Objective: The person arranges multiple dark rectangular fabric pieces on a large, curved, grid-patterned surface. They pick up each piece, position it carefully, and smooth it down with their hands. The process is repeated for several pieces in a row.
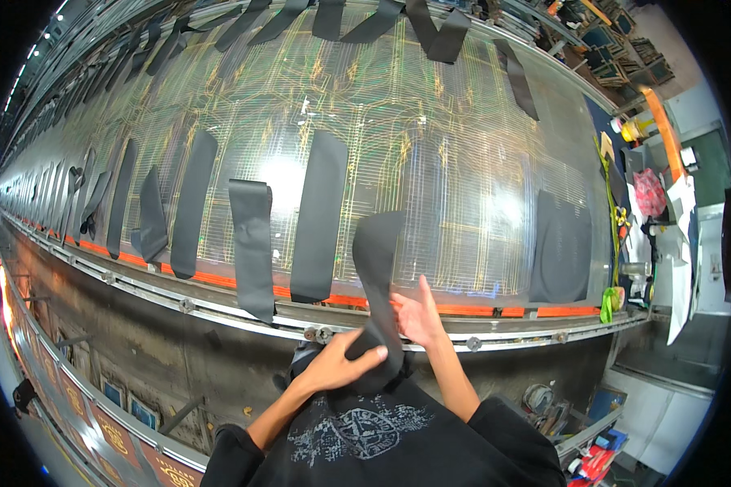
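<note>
1. Held strip [377, 264], one, dark grey and pliable. Location: directly before you at the near edge of the table, its near part bent and twisted close to your shirt, its far end over the tabletop. Whether that end touches the surface cannot be told.

2. Left hand [333, 363], yours. Closed about the near part of the held strip, thumb across its upper face.

3. Right hand [418, 316], yours. Open, fingers spread, just right of the held strip; grips nothing visible. Contact with the strip's edge: cannot tell.

4. Table [471, 154], long, with a glossy, finely lined top; an orange band [495, 311] and a metal rail [512, 336] run along its near side.

5. Near-row strips [319, 219], several, dark, lying to your left and running into the distance. One has a folded far end; another is creased at its near end.

6. Far-row strips [371, 22], several, along the far side, some bent.

7. Dark panel [562, 247], wide, flat, near the right end.

8. Progress, judged: pieces at your left and far side are down; the held strip is not yet laid flat.
</note>
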Demonstrator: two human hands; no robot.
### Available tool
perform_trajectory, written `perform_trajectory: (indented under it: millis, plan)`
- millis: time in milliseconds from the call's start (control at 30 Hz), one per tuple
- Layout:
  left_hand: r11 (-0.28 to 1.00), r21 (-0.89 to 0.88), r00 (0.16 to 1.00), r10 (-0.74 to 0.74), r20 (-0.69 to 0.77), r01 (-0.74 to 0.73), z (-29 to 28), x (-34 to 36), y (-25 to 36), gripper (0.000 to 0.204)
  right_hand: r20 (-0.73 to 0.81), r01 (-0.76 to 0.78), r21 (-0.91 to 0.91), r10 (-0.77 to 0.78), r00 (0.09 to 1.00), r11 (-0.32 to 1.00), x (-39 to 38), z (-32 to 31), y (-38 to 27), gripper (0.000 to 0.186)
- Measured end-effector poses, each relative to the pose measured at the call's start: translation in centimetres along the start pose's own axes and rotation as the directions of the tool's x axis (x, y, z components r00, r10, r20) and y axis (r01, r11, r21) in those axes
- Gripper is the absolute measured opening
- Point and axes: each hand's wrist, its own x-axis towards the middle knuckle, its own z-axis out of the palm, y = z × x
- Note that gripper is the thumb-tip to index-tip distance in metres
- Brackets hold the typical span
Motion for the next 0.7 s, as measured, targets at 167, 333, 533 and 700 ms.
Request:
perform_trajectory:
  millis: [167,333,533,700]
  plan:
    - [0.994,0.049,0.955,0.077,0.286,-0.095,1.4,-0.2,2.2,0.041,-0.345,0.142,-0.131,-0.179,0.921,0.981,5.4,0.0,-6.4,0.062]
    - [0.98,-0.038,0.968,-0.197,-0.153,0.193,2.3,0.3,-3.5,0.036,-0.39,0.334,-0.698,-0.728,0.564,0.633,10.8,-0.3,-16.6,0.052]
    - [0.948,-0.307,0.722,-0.271,-0.637,0.086,0.8,5.1,-13.7,0.023,-0.04,0.38,-0.845,-0.754,0.656,0.376,18.2,2.3,-24.4,0.028]
    - [0.916,-0.401,0.522,-0.358,-0.774,0.034,0.2,8.3,-15.5,0.014,0.036,0.052,-0.999,-0.791,0.611,-0.004,23.0,2.6,-26.2,0.024]
